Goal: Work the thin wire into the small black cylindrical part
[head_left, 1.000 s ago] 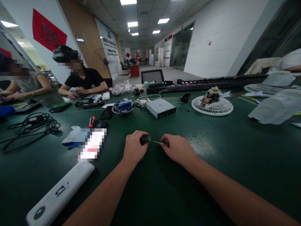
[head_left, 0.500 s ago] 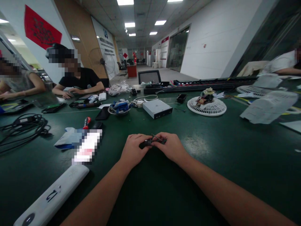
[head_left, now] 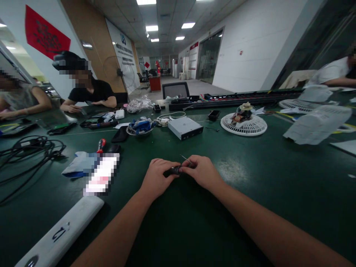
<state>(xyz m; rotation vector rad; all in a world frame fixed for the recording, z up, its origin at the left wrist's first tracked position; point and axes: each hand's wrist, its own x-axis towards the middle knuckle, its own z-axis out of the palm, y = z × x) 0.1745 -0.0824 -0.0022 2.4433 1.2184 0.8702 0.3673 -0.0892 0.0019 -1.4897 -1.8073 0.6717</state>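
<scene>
My left hand (head_left: 156, 178) is closed around a small dark cylindrical part (head_left: 175, 170), pinched between thumb and fingers over the green table (head_left: 178, 222). Most of that part lies hidden under the fingers, so its kind does not show. My right hand (head_left: 200, 171) is closed too, its thumb and fingertips meeting the right end of the dark part. A thin metal rod (head_left: 185, 159) juts up and left from the right fingers; what it belongs to is covered by the hand.
Ahead are a grey disc drive (head_left: 185, 128), a bowl with blue cloth (head_left: 140, 127) and a white fan grille (head_left: 244, 126). Leftward lie a blurred-out phone screen (head_left: 101, 174), a white long device (head_left: 59, 231), a red-handled tool (head_left: 101, 145) and black cables (head_left: 30, 148). People sit around.
The thin rod in my right hand now points more steeply up and left. Both hands stay together around the dark part. The view has shifted slightly.
</scene>
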